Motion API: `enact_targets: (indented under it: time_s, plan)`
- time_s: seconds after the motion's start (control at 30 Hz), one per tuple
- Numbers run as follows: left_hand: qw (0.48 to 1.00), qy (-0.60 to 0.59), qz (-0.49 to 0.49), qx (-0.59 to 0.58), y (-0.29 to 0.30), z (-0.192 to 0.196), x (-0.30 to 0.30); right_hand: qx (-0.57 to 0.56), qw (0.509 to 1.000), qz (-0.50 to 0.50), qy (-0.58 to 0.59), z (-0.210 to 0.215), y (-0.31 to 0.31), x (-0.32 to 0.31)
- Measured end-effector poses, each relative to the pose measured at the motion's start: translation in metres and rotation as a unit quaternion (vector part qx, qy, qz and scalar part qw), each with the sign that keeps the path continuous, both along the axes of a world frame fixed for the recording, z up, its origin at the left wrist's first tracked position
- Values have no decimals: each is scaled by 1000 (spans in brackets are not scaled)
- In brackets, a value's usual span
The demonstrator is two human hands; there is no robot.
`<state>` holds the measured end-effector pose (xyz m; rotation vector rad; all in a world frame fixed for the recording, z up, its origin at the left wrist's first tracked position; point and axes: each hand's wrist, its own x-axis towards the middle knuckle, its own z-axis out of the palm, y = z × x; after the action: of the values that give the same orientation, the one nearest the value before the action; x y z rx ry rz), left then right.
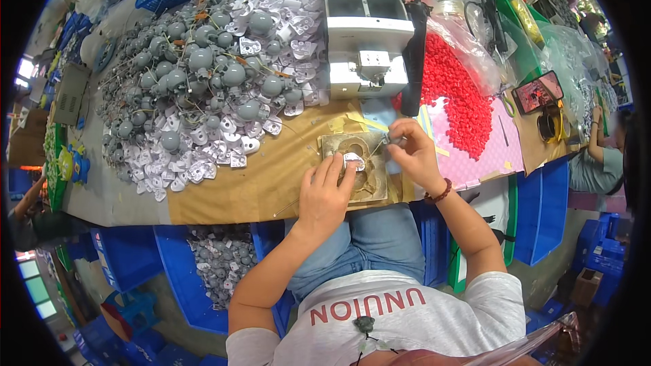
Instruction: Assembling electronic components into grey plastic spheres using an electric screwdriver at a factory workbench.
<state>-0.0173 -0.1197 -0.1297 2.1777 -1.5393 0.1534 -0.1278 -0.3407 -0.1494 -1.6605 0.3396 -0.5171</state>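
Pressing white plastic piece [353, 160] onto jig block [356, 166] mid-frame, my left hand [325, 193] flat | right hand [411, 152] pinching small metal part [392, 139] | big grey-and-white pile [203, 74] upper left unprocessed

The single head view looks steeply down from above the person's chest, facing forward across the workbench [224, 190], whose far edge bends along the top of the frame. The hands sit close, just right of centre; the lap fills the lower middle. The dark fisheye rim probably hides the corners.
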Motion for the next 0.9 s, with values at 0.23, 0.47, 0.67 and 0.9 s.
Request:
enact_targets:
  time_s: [0.23, 0.47, 0.67, 0.9]
  plan:
    - [1000, -8, 0, -1, 1, 1, 1, -284, 956, 74, 4, 37, -20, 8]
    - [1000, -12, -7, -1, -1, 2, 3, 177, 980, 60, -75, 17, -3, 18]
    - [1000, -8, -22, -12, 0, 2, 10, 266, 937, 206, 99, 35, -5, 30]
    - [998, 33, -42, -25, 0, 7, 17, -269, 944, 163, 99, 46, 10, 38]
